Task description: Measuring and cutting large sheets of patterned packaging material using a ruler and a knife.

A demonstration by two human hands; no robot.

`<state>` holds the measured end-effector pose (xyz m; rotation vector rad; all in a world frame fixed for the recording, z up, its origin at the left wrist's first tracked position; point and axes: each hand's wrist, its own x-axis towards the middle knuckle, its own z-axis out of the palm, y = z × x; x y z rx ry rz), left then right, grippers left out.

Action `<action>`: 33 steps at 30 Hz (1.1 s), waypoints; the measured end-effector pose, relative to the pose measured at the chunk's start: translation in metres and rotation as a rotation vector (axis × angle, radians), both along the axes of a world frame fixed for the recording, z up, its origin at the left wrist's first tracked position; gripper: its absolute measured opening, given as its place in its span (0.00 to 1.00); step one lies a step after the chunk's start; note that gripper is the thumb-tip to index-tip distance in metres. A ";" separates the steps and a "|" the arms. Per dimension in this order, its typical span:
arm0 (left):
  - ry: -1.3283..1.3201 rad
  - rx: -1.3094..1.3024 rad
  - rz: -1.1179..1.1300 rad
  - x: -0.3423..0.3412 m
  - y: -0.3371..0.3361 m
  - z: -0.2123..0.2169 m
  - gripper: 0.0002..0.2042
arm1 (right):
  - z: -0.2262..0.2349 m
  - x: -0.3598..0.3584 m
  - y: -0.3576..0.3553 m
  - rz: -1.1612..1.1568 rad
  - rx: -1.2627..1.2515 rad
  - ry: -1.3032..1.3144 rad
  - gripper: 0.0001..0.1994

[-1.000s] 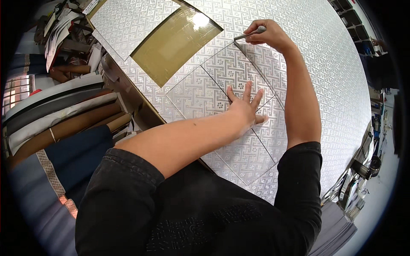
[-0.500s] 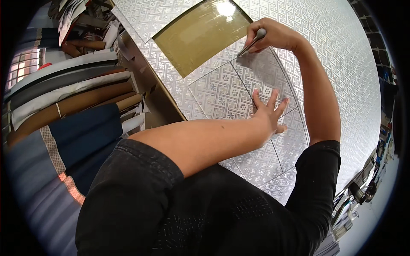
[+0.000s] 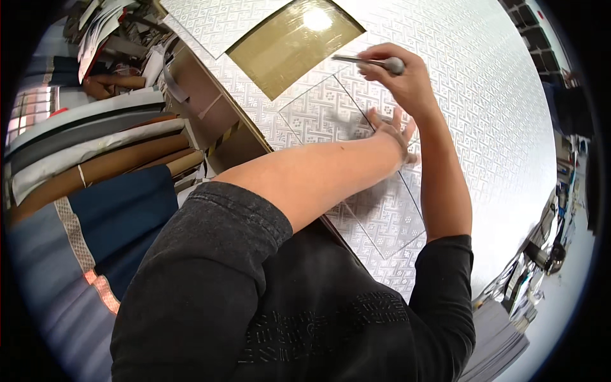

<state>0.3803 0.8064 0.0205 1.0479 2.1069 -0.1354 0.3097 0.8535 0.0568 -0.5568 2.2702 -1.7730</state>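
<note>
Silvery patterned sheet material point(image 3: 484, 127) with thin dark straight lines covers the table. Fingers spread, my left hand point(image 3: 393, 137) lies over it beside a long dark line, slightly blurred. My right hand point(image 3: 407, 79) is farther away, raised a little above the sheet. Its thumb and fingers pinch a slim, awl-like metal tool point(image 3: 394, 65) with a rounded grey end, its tip pointing left. Just beyond that tip is a glossy gold-brown rectangular panel point(image 3: 293, 48). My right forearm hides part of the lined area.
Rolls of brown, white and grey material point(image 3: 114, 156) are stacked left of the table edge point(image 3: 219, 86). Blue-grey cloth point(image 3: 130, 210) hangs nearer me. Papers point(image 3: 102, 32) and clutter fill the far left; various items point(image 3: 541, 261) lie along the right side.
My right hand has lifted the tool off the line and turned it to point left. My left hand appears slightly farther up the sheet, and the view has shifted.
</note>
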 end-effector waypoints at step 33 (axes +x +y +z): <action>0.235 0.002 -0.132 0.011 -0.012 0.020 0.75 | -0.010 0.447 0.105 -0.923 0.280 -0.205 0.06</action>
